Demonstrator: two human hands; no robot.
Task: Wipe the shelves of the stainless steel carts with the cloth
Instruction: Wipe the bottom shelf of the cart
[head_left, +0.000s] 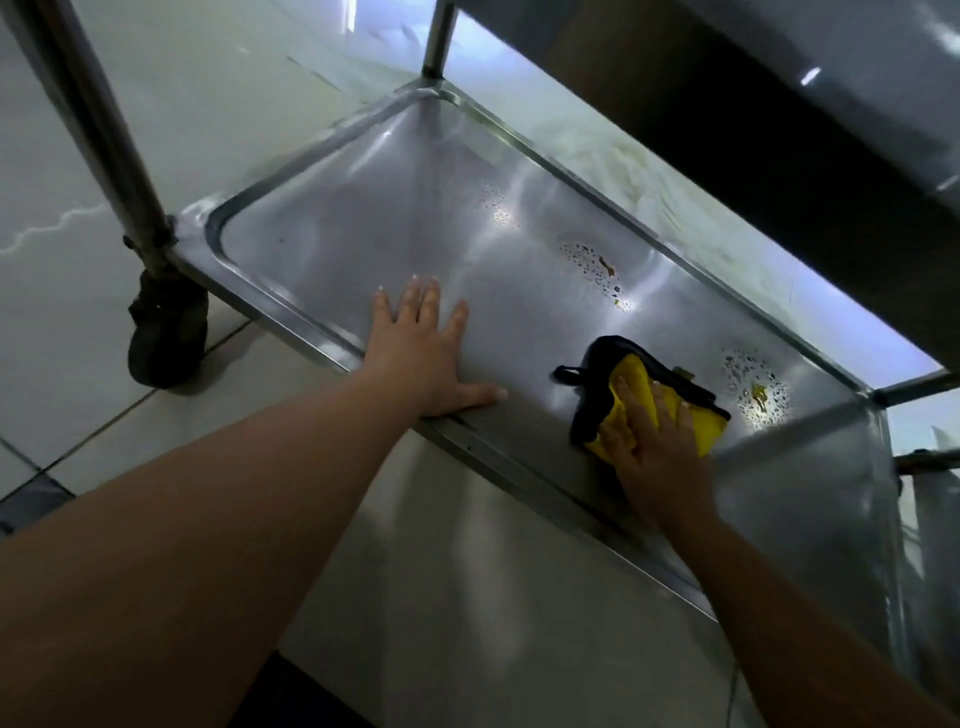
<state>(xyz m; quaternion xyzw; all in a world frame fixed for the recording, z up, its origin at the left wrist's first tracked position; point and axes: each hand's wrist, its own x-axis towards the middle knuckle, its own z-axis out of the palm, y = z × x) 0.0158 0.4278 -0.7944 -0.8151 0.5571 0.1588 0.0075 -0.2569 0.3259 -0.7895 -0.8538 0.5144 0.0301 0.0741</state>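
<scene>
The person is bracing a flat, spread left hand (423, 353) on the cart's lower shelf (363, 234) while the right hand (655, 451), fingers straight, is pressing the yellow cloth (670, 410) near its front edge, and should be sweeping toward the droplets (756, 387) just beyond.

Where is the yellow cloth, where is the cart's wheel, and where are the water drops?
Yellow and black cloth (691, 415): head view, yellow top fold.
Dark caster wheel (163, 343): head view, wheel's side.
Water droplets (753, 382): head view, patch right of the cloth.
</scene>
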